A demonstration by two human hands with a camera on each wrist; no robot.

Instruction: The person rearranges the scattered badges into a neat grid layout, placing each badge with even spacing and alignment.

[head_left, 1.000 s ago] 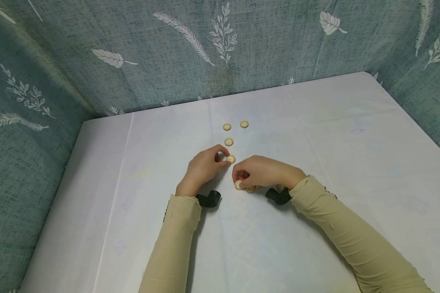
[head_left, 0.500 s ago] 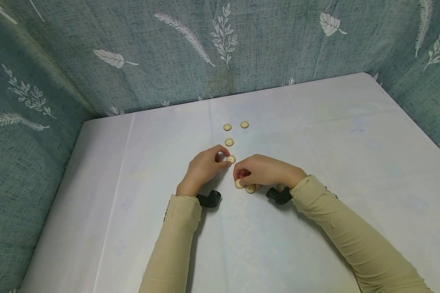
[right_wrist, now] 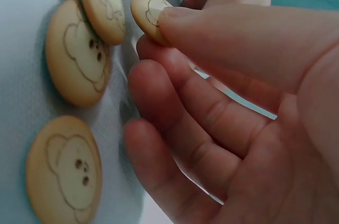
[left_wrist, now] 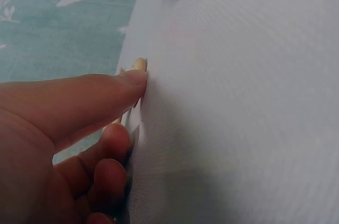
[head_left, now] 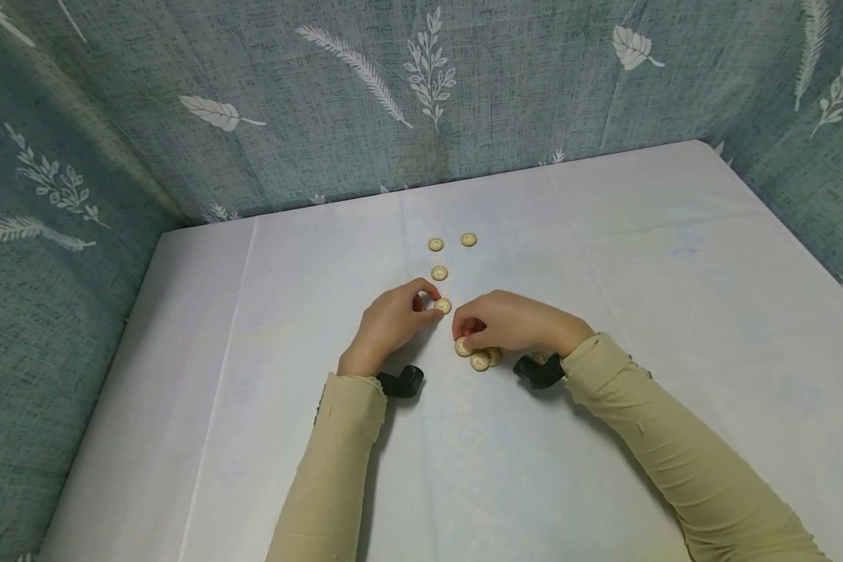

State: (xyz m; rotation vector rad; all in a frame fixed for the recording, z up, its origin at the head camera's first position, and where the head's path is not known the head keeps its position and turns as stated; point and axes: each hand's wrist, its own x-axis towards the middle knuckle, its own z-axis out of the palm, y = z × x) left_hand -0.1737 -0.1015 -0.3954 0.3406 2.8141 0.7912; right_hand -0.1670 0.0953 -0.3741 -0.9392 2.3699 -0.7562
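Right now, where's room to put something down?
The table has bare room between its left edge and the left sleeve, between the right sleeve and the right edge, and between both sleeves. It's crowded around the left hand and right hand: each pinches a button, with loose buttons beyond the left and by the right.

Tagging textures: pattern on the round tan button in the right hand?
Round tan button: dark outline drawing, pale centre, partly covered; best in right wrist view.
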